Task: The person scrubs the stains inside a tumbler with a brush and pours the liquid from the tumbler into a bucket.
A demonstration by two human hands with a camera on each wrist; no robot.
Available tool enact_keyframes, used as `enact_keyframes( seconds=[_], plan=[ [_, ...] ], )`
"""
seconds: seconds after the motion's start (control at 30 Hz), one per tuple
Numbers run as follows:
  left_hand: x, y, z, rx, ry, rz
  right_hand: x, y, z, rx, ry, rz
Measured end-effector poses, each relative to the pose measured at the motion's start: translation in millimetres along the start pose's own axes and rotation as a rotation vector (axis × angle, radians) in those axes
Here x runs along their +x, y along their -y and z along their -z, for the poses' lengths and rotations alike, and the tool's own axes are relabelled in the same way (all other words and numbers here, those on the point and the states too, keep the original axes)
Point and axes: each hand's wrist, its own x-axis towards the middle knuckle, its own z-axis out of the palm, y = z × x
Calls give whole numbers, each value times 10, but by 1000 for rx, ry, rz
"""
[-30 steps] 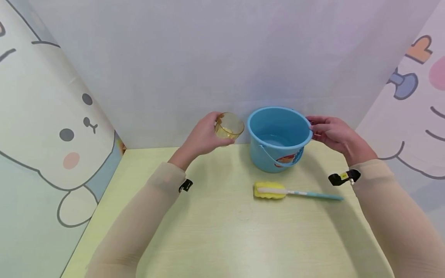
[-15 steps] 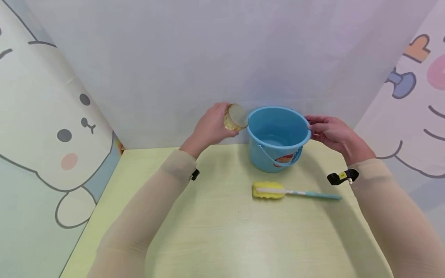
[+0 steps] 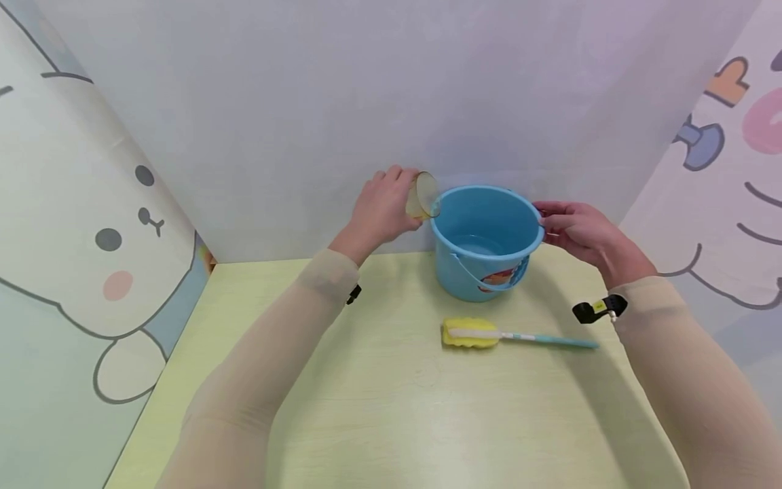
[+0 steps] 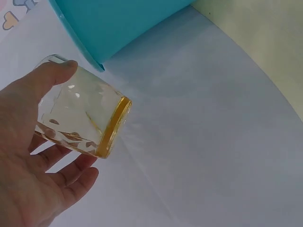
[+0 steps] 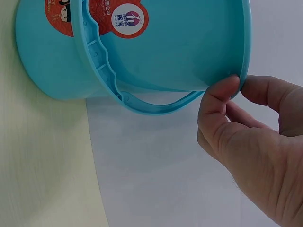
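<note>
My left hand (image 3: 381, 209) grips a clear drinking glass (image 3: 424, 195), which is tilted with its mouth toward the blue bucket (image 3: 452, 269). In the head view the glass is up beside the bucket's left rim. The left wrist view shows the glass (image 4: 78, 109) with an amber base, thumb on one side and fingers on the other. My right hand (image 3: 577, 232) pinches the bucket's right rim between thumb and fingers, plain in the right wrist view. Upright on the table, the bucket has a thin layer of clear liquid at its bottom. Its handle (image 5: 102, 71) hangs down across the front sticker.
A yellow sponge brush (image 3: 470, 333) with a white and teal handle lies in front of the bucket on the pale wooden table (image 3: 391, 407). Right behind the bucket rises a white wall covering (image 3: 293, 136). Cartoon-printed panels (image 3: 67, 224) flank the table.
The left hand has moved right and up with the glass, tipping it from nearly upright to well over toward the bucket. The right hand keeps its hold on the rim.
</note>
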Motion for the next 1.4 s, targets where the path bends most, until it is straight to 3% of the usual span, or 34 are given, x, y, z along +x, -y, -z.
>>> enact_keyframes(
  seconds=[0.2, 0.6, 1.1, 1.4],
  plan=[
    [31, -35, 5, 82, -2, -8, -3, 9, -7, 3, -2, 1],
    [67, -102, 19, 154, -19, -43, 23, 8, 1, 1, -5, 3],
    [59, -141, 14, 162, -69, -79, 37, -10, 2, -17, -4, 6],
    [54, -148, 15, 203, -55, -85, 45, -19, 9, -7, -5, 3]
  ],
)
